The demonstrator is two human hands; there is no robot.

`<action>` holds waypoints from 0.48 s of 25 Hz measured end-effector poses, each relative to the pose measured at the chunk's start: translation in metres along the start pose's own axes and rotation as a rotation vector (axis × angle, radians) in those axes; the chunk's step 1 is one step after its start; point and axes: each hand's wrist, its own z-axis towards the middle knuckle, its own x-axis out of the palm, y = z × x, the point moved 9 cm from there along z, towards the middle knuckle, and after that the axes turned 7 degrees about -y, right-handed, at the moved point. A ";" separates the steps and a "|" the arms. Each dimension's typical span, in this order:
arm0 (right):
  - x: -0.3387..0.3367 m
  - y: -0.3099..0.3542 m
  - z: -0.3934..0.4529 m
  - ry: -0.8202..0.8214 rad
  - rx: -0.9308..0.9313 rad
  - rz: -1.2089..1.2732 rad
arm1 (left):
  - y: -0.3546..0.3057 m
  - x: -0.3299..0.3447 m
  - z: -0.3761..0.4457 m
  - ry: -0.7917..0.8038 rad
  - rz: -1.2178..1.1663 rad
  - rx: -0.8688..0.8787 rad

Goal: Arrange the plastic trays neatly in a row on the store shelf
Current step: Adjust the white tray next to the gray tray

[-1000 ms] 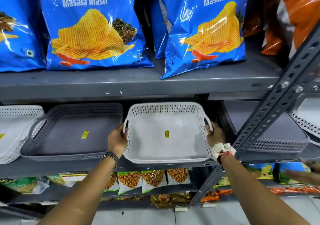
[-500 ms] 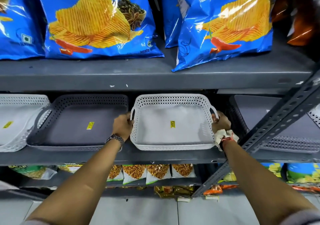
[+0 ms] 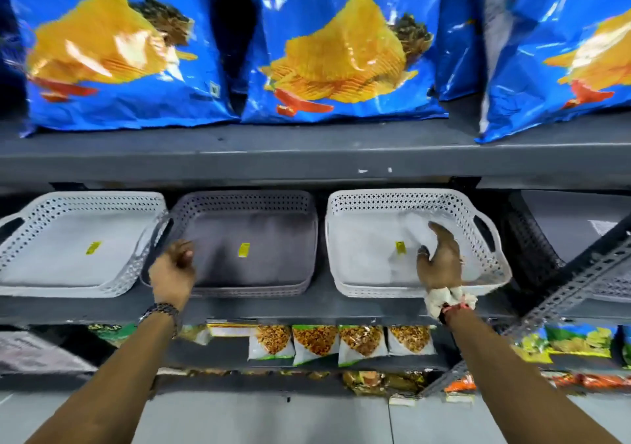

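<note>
Lower shelf, nearest: snack packets (image 3: pixel 341 343) stand in a row below the trays; they are no part of this job.
Left hand (image 3: pixel 173 273): loosely curled at the near left corner of the grey tray (image 3: pixel 246 242). I cannot tell whether the grip is closed on the rim or only resting against it.
Right hand (image 3: pixel 438 261): fingers spread and flat inside the white tray (image 3: pixel 392 235), over its near right part; the grip is open and holds nothing.
Store shelf (image 3: pixel 307 302): its grey front edge runs just in front of the trays, and all of them sit on it.
Tray row: left white tray (image 3: pixel 78 238), then the grey tray, then the white tray, side by side. The left pair overlap at their handles; a narrow gap separates the grey and white ones. A further dark tray (image 3: pixel 563 225) lies at the far right, partly hidden by a slanted metal brace (image 3: pixel 580 283).
Stacks: the layered near rims suggest that the grey and white trays are each several nested together.
Handling: thin perforated plastic, probably light and fairly stiff, with a smooth base that should slide easily on the metal shelf. The lattice walls may flex if squeezed.
Where to take hold: the cut-out handles at each tray's left and right ends, one hand per side, or a flat palm on the base to nudge it.
Far, upper shelf: large blue crisp bags (image 3: pixel 334 54) lean above; lifting a tray high could knock them.
</note>
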 end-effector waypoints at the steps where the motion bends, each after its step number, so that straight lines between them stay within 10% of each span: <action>1: 0.017 0.013 -0.011 0.053 0.004 0.013 | 0.011 -0.010 0.012 -0.003 0.044 0.003; 12: 0.132 0.086 -0.084 0.346 0.234 -0.030 | 0.082 -0.013 0.098 0.224 0.118 -0.004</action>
